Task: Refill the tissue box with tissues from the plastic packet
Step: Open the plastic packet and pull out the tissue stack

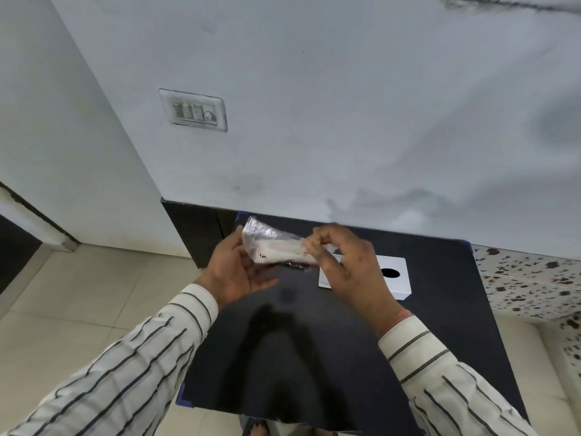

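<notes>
While the left hand [235, 272] cradles the near end of the plastic packet [276, 245] in its half-curled fingers, the right hand [342, 265] pinches the packet's other end; the white tissue box [397, 283] sits on the black table [440, 309], just beyond the right hand.

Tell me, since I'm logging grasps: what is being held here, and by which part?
The plastic packet of tissues: the left hand holds its left end, and the right hand pinches its right end.
</notes>
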